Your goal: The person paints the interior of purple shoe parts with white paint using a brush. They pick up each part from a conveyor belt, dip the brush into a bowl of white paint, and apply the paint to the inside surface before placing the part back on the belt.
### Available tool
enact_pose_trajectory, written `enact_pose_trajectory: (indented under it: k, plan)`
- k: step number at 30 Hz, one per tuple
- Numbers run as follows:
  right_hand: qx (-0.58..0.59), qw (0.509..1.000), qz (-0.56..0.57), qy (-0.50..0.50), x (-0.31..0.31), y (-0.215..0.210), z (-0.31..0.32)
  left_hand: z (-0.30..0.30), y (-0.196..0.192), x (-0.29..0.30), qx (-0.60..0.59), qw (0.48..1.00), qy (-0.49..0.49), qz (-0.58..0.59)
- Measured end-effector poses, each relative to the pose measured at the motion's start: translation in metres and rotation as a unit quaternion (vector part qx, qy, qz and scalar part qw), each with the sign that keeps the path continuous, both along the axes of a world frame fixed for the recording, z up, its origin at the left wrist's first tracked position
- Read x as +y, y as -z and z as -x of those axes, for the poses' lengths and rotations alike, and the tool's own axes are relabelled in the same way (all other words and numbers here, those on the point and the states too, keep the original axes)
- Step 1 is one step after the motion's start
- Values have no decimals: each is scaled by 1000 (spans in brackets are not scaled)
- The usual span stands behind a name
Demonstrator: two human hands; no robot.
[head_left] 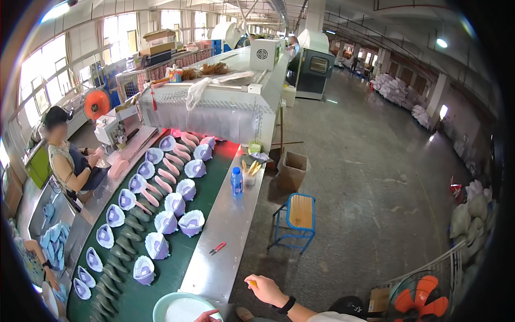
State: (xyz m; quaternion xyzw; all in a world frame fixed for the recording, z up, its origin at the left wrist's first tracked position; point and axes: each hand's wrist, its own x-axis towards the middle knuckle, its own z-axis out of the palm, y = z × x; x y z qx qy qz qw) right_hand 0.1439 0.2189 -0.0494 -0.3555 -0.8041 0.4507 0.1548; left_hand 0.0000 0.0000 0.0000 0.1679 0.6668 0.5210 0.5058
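Nearest the camera, the right hand (266,290) rests on the steel ledge (225,231), fingers curled around a small yellow piece (252,283). Only the left hand's (206,316) fingertips show, touching the rim of a pale bowl (179,308); I cannot tell its grip. Red snips (217,248) lie on the ledge ahead, a bottle (236,181) farther along. Lilac shoe uppers (166,220) line the green belt (177,257). Across it, a seated worker (70,161) handles a pink sole (118,167).

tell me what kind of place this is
Most likely a shoe factory floor: a long green conveyor belt carries rows of lilac shoe uppers and soles out of a tunnel-like machine, and another person works beside the line.
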Motion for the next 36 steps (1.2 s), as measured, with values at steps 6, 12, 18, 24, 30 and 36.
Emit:
enact_pose_trajectory:
  k: [6, 12, 18, 24, 30, 36]
  plan:
    - [12, 1000, -21, 4, 0, 4, -5, -3, 1, 5, -8, 1000, 0, 3]
    - [12, 1000, -24, 3, 1, -2, -4, -6, 8, 5, -30, 1000, -8, -5]
    - [20, 999, -36, 19, 3, -10, -8, 1, -5, 16, -8, 999, 27, 24]
    - [-6, 1000, -11, 9, -7, 5, 0, 50, 25, 23, 31, 995, 79, 55]
    - [-9, 1000, -20, 7, -5, 37, -30, 168, 139, 126, 502, 833, 217, 85]
    - [-28, 988, -28, 148, -7, 20, -61, 275, 213, 280, 680, 675, 220, 184]
